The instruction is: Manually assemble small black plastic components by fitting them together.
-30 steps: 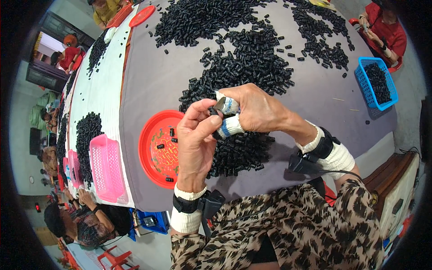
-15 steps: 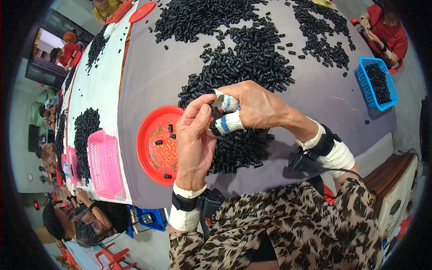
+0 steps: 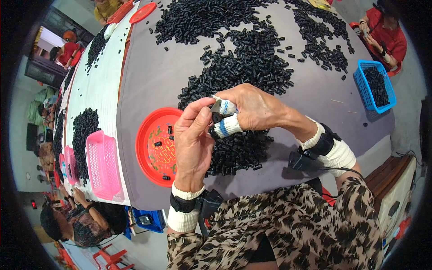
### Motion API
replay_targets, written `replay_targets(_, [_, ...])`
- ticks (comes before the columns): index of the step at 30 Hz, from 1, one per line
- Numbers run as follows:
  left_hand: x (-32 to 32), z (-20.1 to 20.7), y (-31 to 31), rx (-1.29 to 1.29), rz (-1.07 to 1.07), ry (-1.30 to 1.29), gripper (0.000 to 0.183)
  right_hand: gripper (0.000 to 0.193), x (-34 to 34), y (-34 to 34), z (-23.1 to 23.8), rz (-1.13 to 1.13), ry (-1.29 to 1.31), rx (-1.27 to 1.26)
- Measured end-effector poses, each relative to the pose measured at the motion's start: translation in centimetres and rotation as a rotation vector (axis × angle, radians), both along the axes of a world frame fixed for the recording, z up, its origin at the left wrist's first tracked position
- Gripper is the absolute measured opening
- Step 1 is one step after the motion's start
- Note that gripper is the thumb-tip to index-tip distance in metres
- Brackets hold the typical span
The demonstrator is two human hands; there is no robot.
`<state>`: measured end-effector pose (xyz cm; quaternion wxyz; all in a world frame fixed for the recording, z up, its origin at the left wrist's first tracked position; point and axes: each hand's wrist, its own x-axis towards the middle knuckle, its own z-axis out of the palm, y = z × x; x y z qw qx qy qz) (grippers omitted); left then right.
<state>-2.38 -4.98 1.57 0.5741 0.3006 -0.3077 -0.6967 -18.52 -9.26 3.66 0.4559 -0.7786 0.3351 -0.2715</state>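
Four black cylinders (image 3: 157, 144) visible in one patterned red tray (image 3: 138, 144), one blue basket (image 3: 384, 108), two pink baskets (image 3: 102, 164), two thin sticks (image 3: 336, 101)

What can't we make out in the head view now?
- Dark piece, head view: mostly covered by the left hand and right hand.
- Red plate, head view: right side behind the left hand.
- Far black pile, head view: cut by top edge.
- Black parts in blue basket, head view: too small to count.
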Motion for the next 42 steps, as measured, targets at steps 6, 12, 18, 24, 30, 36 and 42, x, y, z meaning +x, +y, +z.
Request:
replay_targets(6, [-0.2,0.8,0.2,0.026,0.019,-0.034,0.019,0.038,0.2,-0.2,-0.3,0.035,-0.038,0.009])
replay_targets(12, [0.2,0.5,0.2,-0.025,0.01,-0.082,0.018,0.036,0.4,-0.1,-0.2,0.052,0.025,-0.058])
replay_targets(18, [0.4,0.0,0.0,0.002,-0.004,0.013,0.018,0.03,0.2,0.1,-0.3,-0.01,-0.044,-0.019])
replay_targets(24, [0.4,0.4,0.1,-0.014,-0.02,0.072,0.019,0.04,0.1,-0.2,-0.1,-0.014,-0.025,-0.03])
replay_targets(30, [0.5,-0.2,-0.2,-0.015,-0.03,0.035,0.019,0.042,0.3,-0.3,0.2,0.009,0.001,-0.05])
replay_targets(36, [0.2,-0.2,-0.2,-0.024,-0.012,-0.025,0.019,0.041,0.2,-0.2,-0.4,0.023,-0.007,-0.044])
replay_targets(42, [-0.3,0.5,0.0,0.007,0.012,-0.053,0.019,0.038,0.0,0.0,-0.5,0.006,-0.025,-0.034])
